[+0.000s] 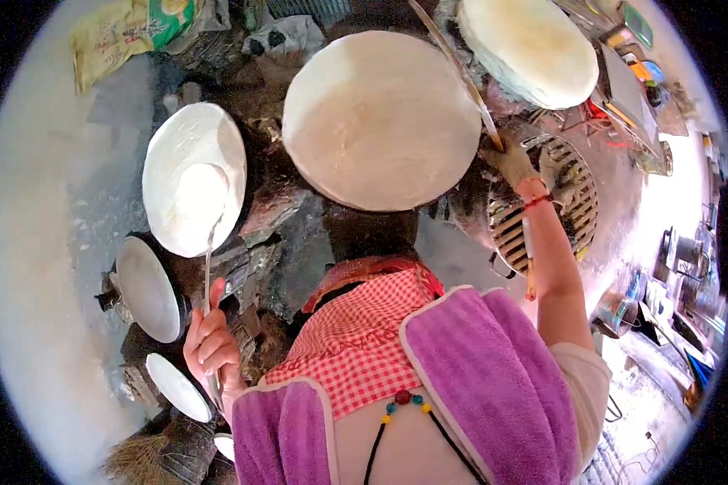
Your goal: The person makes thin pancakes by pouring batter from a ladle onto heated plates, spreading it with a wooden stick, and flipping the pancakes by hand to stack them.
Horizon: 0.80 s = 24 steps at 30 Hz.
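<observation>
My left hand (213, 343) is closed around the long handle of a ladle (208, 279). The ladle's round bowl rests in a wide basin of white batter (168, 149), partly sunk in it. My right hand (511, 162), which seems to wear a worn glove, grips the end of a long, thin wooden stick (461, 71). That stick runs along the right edge of a large round griddle covered by a pale sheet of batter (380, 121). Beyond the stick lies a thick stack of pale round flatbreads (530, 52).
A round slatted rack (586, 194) sits below my right forearm. Down the left side stand a round lid (147, 289) and a white plate-like disc (178, 388). A straw broom (137, 459) lies at bottom left; a printed sack (117, 40) is at top left.
</observation>
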Available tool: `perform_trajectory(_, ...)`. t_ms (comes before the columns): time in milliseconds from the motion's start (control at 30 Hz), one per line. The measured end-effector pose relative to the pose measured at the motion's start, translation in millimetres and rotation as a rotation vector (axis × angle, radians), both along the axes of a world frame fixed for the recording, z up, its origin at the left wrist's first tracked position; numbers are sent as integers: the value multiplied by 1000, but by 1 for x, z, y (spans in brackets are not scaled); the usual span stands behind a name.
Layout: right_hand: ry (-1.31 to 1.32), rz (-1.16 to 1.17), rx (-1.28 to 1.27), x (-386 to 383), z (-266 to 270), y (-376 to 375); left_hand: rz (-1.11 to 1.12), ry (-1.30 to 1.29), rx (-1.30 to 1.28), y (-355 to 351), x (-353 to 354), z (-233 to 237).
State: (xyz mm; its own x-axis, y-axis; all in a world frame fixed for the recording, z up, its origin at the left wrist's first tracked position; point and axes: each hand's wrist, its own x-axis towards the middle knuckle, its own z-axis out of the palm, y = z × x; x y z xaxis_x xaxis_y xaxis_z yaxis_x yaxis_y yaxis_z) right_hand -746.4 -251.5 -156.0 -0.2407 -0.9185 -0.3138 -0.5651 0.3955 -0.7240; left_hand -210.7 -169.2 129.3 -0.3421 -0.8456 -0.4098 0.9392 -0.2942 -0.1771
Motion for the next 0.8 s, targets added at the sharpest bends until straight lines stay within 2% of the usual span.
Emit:
perform_trajectory(33, 83, 18, -24, 9, 11, 11, 6, 5, -2, 3, 9, 0)
perform_trajectory(133, -220, -82, 304, 62, 56, 46, 1, 3, -11, 11, 40, -3)
perform_trajectory(200, -438, -87, 162, 91, 18, 85, -31, 1, -61, 15, 72, -8)
perform_trajectory(267, -332, -148, 129, 155, 35, 102, -36, -51, -58, 23, 109, -13)
perform_trajectory(333, -926, -285, 119, 227, 39, 103, -6, -105, -85, 30, 150, -22)
perform_trajectory(400, -836, -272, 9, 283, -22, 98, -31, -130, -86, 36, 197, -29)
perform_trajectory(467, -387, -191, -35, 338, 19, 54, -52, -163, -96, 37, 233, -34)
perform_trajectory(533, -295, -226, -37, 380, 44, 2, -38, -227, -92, 39, 262, -33)
perform_trajectory(600, -285, -154, -55, 395, 35, -45, 11, -295, -26, 46, 288, -31)
perform_trajectory(700, -283, -243, -136, 414, 36, -57, -48, -345, -64, 49, 329, -31)
perform_trajectory(733, -97, -196, -132, 430, 92, -36, -42, -340, -64, 48, 341, -33)
perform_trajectory(767, -162, -104, -157, 439, 105, -21, -129, -601, -78, 46, 350, -34)
perform_trajectory(800, -63, -82, -99, 447, 96, -13, -192, -871, -80, 46, 360, -34)
